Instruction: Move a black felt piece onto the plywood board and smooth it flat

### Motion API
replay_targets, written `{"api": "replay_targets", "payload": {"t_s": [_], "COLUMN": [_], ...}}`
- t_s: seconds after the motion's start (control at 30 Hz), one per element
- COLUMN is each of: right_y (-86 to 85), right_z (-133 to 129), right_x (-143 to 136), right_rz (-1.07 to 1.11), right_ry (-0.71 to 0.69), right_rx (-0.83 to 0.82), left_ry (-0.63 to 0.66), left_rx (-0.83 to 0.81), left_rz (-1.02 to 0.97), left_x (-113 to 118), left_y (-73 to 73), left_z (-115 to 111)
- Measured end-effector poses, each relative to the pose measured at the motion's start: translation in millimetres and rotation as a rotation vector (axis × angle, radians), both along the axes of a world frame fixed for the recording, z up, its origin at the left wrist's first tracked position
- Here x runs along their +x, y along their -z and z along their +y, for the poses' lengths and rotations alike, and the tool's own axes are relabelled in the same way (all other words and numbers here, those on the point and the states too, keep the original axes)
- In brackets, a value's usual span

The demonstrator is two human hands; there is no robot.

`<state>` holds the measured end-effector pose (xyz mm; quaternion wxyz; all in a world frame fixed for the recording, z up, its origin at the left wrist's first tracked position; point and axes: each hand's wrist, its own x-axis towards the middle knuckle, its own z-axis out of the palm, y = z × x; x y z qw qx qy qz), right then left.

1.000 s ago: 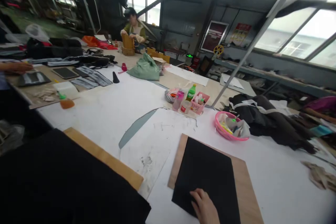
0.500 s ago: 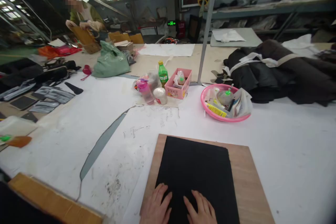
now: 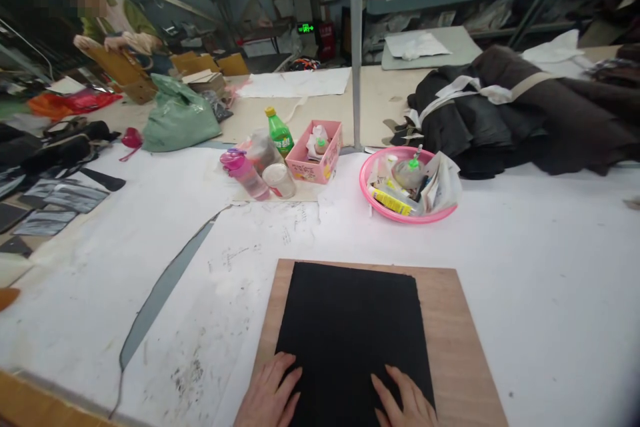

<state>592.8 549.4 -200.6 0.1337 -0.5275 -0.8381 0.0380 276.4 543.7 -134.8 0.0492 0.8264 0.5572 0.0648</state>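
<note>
On black sheet [image 3: 353,333]: both hands (apparently flat)

hands: left hand [image 3: 267,398] bare | right hand [image 3: 406,401] bare | no sleeves in view

A fabric sheet [image 3: 353,333] lies on the wooden board [image 3: 453,340]. Behind the board sits a basket [image 3: 373,203]; left of the basket stand a small box [image 3: 313,170] and a bottle [image 3: 280,135].

Both hands [image 3: 270,399] cut off by bottom edge; wrists unseen.
</note>
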Motion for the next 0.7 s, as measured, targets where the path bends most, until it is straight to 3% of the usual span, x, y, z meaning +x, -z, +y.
{"api": "replay_targets", "payload": {"t_s": [0.17,0.37,0.57,0.7], "right_y": [-17.0,-26.0,-25.7,-17.2], "right_z": [19.9,41.6,102.1,123.5], "right_x": [2.5,15.2,31.6,40.9], "right_rz": [0.050,0.109,0.146,0.127], "right_ry": [0.098,0.038,0.160,0.161], "right_rx": [-0.001,0.037,-0.099,-0.162], "left_ry": [-0.068,-0.068,-0.220,-0.258], "left_rx": [-0.056,-0.162,-0.201,-0.220], "left_rz": [-0.050,-0.178,-0.318,-0.295], "left_x": [2.1,-2.3,-11.5,-19.2], "left_y": [-0.6,-8.6,-10.1,-3.8], "left_z": [11.5,29.1,81.0,111.6]}}
